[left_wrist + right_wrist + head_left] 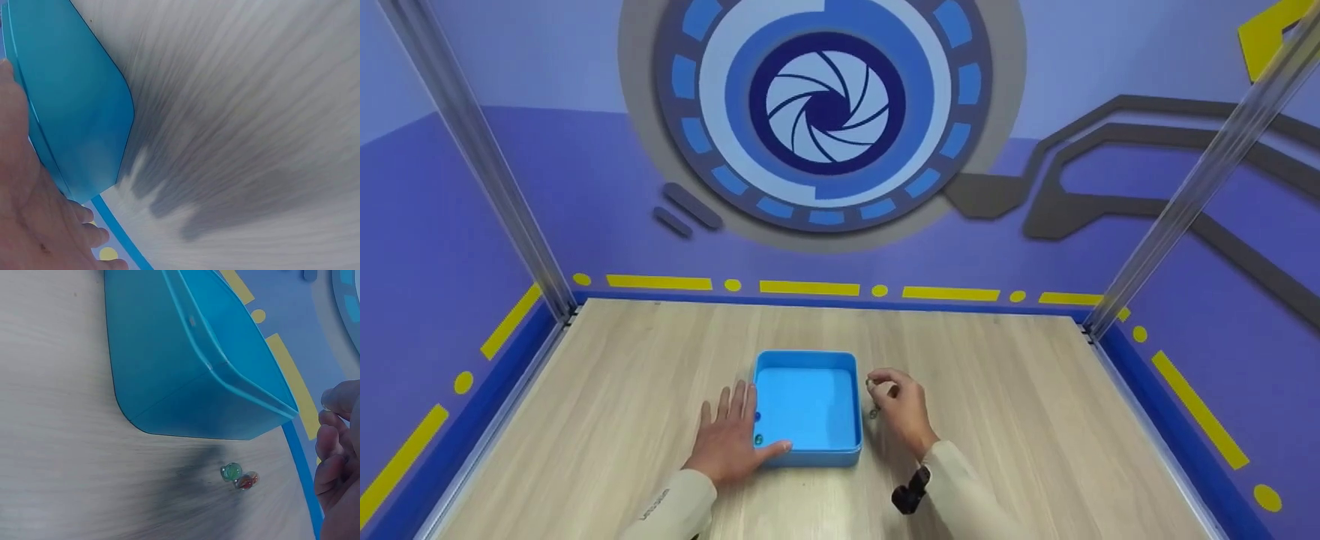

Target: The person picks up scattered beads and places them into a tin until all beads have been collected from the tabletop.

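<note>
A blue square box (808,459) stands on the wooden table. Against its left wall lies my left hand (727,446), fingers straight and the thumb reaching across the near rim. Inside the box, close to that wall, are a dark blue marble (757,416) and a green marble (759,439). Just off the right wall, my right hand (904,409) pinches a small clear marble (326,400) between thumb and forefinger, mostly covered by the fingers. Below that hand on the tabletop, a green marble (231,471) and reddish marbles (245,481) sit together.
The light wooden tabletop (997,390) runs back to a blue and purple wall (585,217) with yellow dashes. Metal posts (1192,187) rise at the far corners. A black device (911,491) is strapped at the right wrist.
</note>
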Demonstrator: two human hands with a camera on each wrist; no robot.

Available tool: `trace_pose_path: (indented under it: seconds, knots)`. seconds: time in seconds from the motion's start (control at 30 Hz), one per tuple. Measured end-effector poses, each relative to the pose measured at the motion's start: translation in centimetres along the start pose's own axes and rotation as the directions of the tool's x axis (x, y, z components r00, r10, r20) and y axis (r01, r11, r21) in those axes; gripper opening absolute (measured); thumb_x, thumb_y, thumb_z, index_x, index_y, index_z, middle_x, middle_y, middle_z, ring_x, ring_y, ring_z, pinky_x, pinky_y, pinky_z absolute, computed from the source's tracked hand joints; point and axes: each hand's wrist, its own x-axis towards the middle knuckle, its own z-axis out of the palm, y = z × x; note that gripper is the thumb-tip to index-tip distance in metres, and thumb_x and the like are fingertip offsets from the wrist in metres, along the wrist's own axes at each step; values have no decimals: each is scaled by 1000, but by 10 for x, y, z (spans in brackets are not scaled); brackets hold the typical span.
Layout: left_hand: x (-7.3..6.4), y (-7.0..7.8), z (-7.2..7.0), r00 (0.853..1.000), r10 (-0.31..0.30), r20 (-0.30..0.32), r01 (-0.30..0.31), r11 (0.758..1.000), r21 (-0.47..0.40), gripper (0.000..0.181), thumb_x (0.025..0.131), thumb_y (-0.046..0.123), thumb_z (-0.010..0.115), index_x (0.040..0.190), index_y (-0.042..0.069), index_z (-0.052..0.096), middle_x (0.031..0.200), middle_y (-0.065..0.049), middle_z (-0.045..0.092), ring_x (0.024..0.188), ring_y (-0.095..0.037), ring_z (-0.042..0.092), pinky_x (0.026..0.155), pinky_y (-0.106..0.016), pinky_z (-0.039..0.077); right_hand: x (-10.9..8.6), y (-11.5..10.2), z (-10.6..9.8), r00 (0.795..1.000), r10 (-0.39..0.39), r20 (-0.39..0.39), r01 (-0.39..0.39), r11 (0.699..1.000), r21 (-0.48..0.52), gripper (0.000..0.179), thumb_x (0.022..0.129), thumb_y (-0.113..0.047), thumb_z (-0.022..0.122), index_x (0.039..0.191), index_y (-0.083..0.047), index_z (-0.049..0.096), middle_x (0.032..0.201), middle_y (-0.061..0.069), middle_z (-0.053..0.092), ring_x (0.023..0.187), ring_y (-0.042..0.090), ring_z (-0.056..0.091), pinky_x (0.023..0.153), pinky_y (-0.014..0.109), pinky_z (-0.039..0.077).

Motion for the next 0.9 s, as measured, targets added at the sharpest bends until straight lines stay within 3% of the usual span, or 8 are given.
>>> trace_pose_path:
  seconds: [0.37,0.73,0.9]
  knots:
    - [-1,0,-1,1000,16,-18,-16,1000,25,114,74,79,56,154,6,22,161,-17,20,148,-42,17,114,-68,9,0,-5,7,999,-34,4,34,999,-15,18,91,-10,65,108,-13,70,103,1,66,78,15,51,64,23,43]
    - [-1,0,2,998,37,-54,-34,998,53,112,73,78,58,152,5,26,160,-18,21,148,-42,16,115,-67,10,-4,-12,14,995,-97,26,97,995,-17,18,91,-11,65,109,-11,70,103,5,68,68,13,52,54,19,47]
    - [-2,0,2,998,29,-51,-26,998,59,112,73,79,58,153,6,25,161,-17,19,149,-42,15,115,-66,9,-5,-15,17,991,-126,40,128,991,-46,18,91,-15,66,109,-12,70,102,2,69,73,12,54,62,18,47]
